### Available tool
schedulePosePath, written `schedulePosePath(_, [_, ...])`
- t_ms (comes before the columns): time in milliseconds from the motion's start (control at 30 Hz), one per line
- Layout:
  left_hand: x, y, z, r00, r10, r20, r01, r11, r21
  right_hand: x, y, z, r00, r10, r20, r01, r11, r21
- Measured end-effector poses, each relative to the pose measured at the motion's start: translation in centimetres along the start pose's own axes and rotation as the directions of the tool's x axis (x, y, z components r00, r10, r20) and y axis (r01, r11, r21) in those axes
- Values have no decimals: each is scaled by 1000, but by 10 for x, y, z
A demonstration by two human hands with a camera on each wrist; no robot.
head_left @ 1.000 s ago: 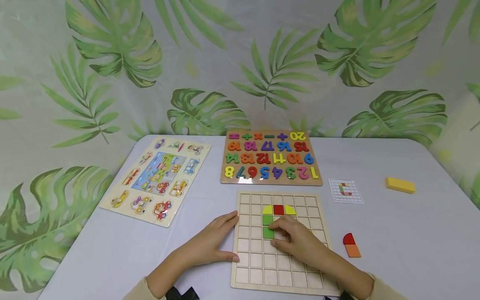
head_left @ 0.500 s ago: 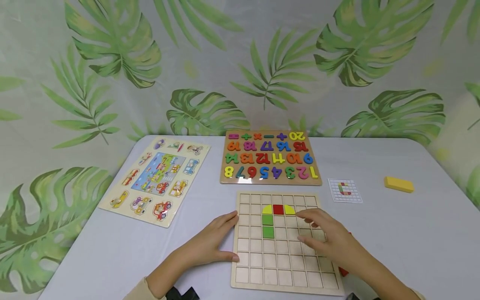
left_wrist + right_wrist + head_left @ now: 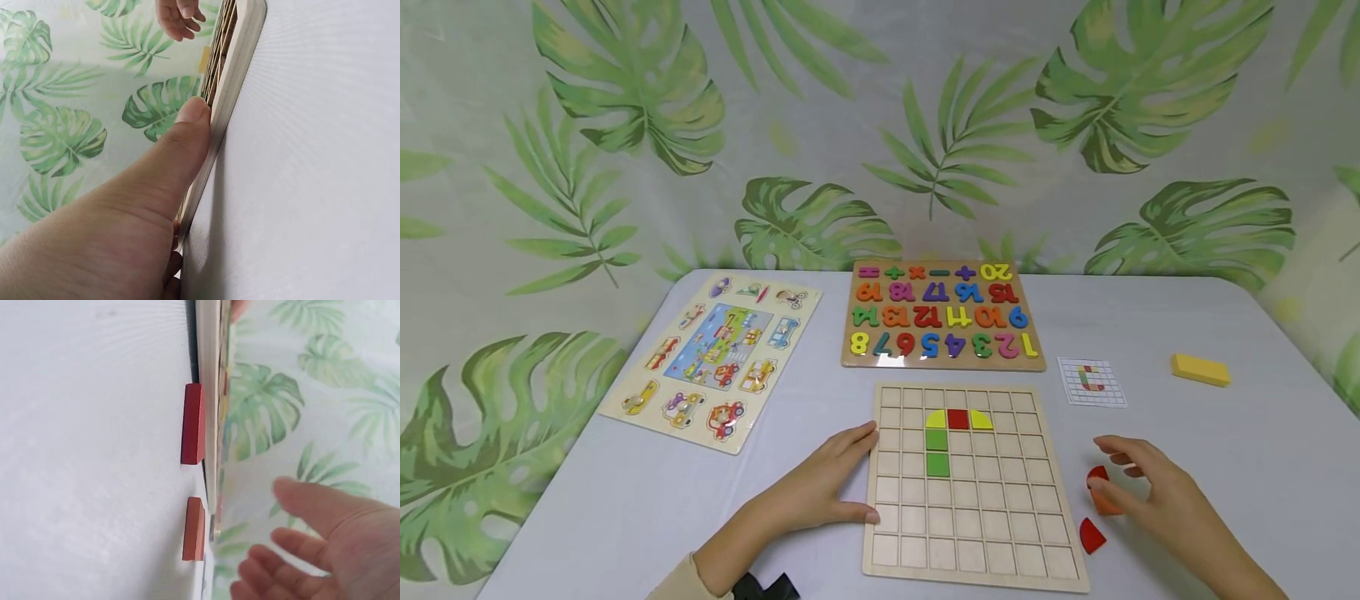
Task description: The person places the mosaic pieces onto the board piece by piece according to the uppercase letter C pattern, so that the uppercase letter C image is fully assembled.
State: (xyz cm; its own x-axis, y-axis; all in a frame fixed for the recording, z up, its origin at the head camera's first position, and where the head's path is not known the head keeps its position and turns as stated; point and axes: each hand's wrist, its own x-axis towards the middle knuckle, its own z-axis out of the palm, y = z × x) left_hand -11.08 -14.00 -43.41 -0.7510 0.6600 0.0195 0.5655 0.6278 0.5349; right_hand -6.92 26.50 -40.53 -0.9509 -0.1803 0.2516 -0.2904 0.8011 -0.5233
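Five tiles (image 3: 957, 419) lie in the board (image 3: 985, 525), three pieces (image 3: 1092, 536) beside it — left hand (image 3: 823, 479) relaxed on its edge, right hand (image 3: 1157, 496) loose, empty.

The white tabletop (image 3: 1247, 450) is lit brightly and evenly. A small white glare is thrown back along the near edge of the number board (image 3: 942, 331). Soft grey shadow is cast beside the grid board (image 3: 234, 75). In both wrist views, the leaf-printed backdrop (image 3: 337, 381) is rendered pale and slightly soft.
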Motion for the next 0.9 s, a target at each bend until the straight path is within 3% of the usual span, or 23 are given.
schedulePosePath(100, [0,-1,1,1000,4,-3,-4,1000,2,-1,9,2,997,66,48,-66,998,-17])
schedulePosePath(233, [1,-1,2,1000,6,-4,-6,1000,3,0,15,9,994,83,68,-81,996,-32])
schedulePosePath(600, [1,0,1,1000,-1,2,1,1000,0,1,15,19,997,-25,66,23,999,31])
schedulePosePath(900, [0,1,0,1000,-5,3,5,1000,-1,3,18,19,999,-10,43,11,999,-32])
